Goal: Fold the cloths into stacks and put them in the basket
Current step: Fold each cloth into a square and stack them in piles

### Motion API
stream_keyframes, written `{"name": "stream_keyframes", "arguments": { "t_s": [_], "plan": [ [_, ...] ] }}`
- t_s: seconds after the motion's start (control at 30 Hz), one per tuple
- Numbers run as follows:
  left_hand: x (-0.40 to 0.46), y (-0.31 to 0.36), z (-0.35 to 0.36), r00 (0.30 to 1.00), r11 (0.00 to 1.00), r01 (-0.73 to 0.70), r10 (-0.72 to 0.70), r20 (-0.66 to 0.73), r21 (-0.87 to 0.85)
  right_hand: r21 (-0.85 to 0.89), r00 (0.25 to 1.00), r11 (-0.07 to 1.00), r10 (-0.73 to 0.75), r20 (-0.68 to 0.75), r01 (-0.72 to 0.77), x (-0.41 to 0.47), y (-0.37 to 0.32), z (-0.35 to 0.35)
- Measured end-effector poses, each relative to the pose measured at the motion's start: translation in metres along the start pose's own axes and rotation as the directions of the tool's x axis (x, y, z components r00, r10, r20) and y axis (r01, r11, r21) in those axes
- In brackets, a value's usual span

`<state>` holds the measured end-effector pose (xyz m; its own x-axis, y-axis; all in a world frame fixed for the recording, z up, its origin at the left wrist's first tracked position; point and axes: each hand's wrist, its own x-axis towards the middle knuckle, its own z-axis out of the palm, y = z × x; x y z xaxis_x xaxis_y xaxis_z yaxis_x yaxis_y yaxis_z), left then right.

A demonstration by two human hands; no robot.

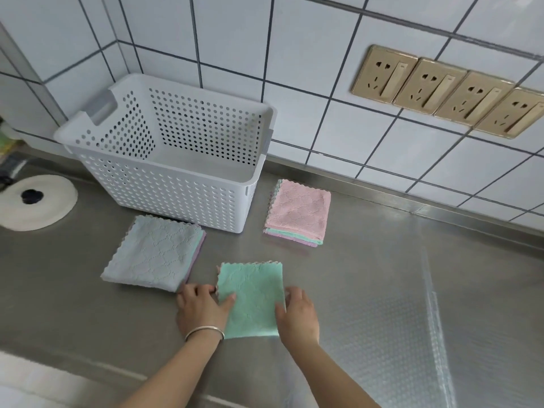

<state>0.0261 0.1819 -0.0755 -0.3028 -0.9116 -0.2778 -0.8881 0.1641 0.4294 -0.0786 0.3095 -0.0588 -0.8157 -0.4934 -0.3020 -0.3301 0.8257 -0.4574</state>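
Now both hands, left hand (pixel 203 307) and right hand (pixel 297 312), flank the green cloth (pixel 251 298) at lower center, fingers (pixel 228 300) spread flat on its edges; basket (pixel 164 184) lies up-left.

White tiles (pixel 294 39) with dark grout fill the upper frame, meeting in a corner at upper left. Four gold sockets (pixel 447 91) run in a row at upper right. A steel counter (pixel 382 260) spans the lower frame, with a dimpled, glossy strip at lower right
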Motion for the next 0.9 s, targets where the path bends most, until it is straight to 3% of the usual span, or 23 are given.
{"name": "stream_keyframes", "arguments": {
  "t_s": [0.1, 0.2, 0.27, 0.37, 0.5, 0.67, 0.77, 0.9],
  "plan": [
    [-0.004, 0.006, 0.002, 0.998, 0.997, 0.044, -0.047, 0.039, 0.067, 0.24, 0.96, 0.939, 0.203, 0.195, -0.247, 0.014, -0.004, -0.003],
    [-0.004, 0.014, 0.002, 0.996, 0.993, 0.047, -0.054, 0.068, 0.104, 0.233, 0.932, 0.93, 0.212, 0.294, -0.286, 0.022, -0.007, -0.007],
    [-0.006, 0.016, -0.004, 0.988, 0.993, 0.109, -0.104, 0.117, -0.041, 0.214, 0.925, 0.936, 0.201, 0.322, -0.278, 0.023, -0.009, -0.008],
    [-0.008, 0.018, -0.024, 0.979, 0.912, 0.18, -0.132, 0.154, -0.367, 0.387, 0.936, 0.882, 0.144, 0.322, -0.269, 0.015, -0.023, -0.015],
    [0.007, 0.011, -0.079, 0.994, 0.792, 0.111, -0.092, 0.063, -0.6, 0.689, 0.918, 0.659, 0.005, 0.397, -0.302, 0.01, -0.066, -0.018],
    [0.058, -0.022, -0.144, 0.958, 0.574, 0.254, -0.04, 0.284, -0.778, 0.802, 0.906, 0.524, -0.125, 0.405, -0.286, 0.014, -0.137, 0.007],
    [0.096, -0.04, -0.165, 0.938, 0.643, 0.298, -0.06, 0.342, -0.705, 0.805, 0.93, 0.526, -0.069, 0.361, -0.274, 0.013, -0.177, 0.024],
    [0.146, -0.057, -0.169, 0.95, 0.85, 0.172, -0.01, 0.311, -0.499, 0.709, 0.975, 0.67, 0.132, 0.179, -0.221, 0.014, -0.22, 0.048]
  ]
}}
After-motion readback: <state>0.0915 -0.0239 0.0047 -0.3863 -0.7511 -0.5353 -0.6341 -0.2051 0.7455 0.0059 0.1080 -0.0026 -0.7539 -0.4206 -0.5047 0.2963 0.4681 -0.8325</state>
